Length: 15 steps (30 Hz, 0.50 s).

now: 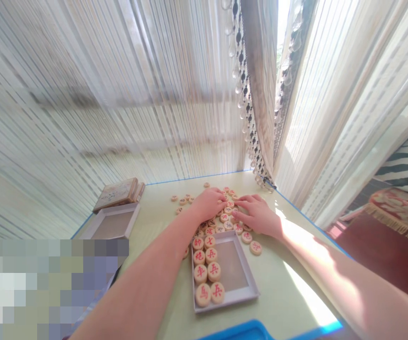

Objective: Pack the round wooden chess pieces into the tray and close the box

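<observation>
Many round wooden xiangqi pieces (229, 210) with red or dark characters lie in a loose pile on the pale table. My left hand (209, 204) rests over the left of the pile, fingers bent toward the right and slightly apart; what lies under its palm is hidden. Over the pile's right side, my right hand (258, 215) has its fingers spread, touching or just above the pieces. Between my forearms sits a shallow white box (234, 264). Two columns of red-lettered pieces (211, 255) fill its left part, face up; its right part shows the bare bottom.
A second shallow tray (115, 222) stands at the left, with a worn box (117, 193) behind it. A few pieces (182, 201) lie scattered left of the pile. String curtains (154, 94) hang beyond the table. A blue edge (249, 330) shows in front. Someone's blurred shape is at the lower left.
</observation>
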Motion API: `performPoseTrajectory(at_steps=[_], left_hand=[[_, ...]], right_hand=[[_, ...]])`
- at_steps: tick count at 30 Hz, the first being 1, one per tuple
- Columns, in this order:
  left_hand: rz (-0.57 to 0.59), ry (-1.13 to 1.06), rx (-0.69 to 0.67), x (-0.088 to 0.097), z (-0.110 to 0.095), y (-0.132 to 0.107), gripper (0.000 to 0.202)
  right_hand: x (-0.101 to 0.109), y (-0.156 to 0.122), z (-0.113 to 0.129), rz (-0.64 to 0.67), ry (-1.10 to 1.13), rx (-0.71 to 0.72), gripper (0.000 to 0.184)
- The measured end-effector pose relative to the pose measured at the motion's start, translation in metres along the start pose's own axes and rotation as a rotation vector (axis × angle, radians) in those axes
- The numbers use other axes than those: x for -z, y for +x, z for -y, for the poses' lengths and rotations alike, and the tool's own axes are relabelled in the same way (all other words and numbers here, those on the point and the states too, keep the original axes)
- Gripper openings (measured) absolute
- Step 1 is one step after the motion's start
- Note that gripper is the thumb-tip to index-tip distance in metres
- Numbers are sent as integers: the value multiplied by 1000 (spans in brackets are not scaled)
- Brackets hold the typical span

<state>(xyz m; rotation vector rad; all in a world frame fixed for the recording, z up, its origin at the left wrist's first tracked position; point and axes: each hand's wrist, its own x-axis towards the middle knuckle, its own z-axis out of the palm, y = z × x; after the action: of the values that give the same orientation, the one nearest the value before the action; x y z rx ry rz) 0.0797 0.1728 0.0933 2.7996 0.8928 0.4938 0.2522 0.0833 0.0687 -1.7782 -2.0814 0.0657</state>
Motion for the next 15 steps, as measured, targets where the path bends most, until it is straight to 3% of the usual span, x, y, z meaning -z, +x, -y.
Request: performPoseTrajectory(at_steps=[6, 15], left_hand=[[-32, -52, 22, -5, 1, 1, 24], [-36, -126, 32, -2, -1, 0, 21]], right_hand=[[-2, 4, -1, 29, 110, -47, 41], [-2, 0, 0, -50, 331, -107, 42]])
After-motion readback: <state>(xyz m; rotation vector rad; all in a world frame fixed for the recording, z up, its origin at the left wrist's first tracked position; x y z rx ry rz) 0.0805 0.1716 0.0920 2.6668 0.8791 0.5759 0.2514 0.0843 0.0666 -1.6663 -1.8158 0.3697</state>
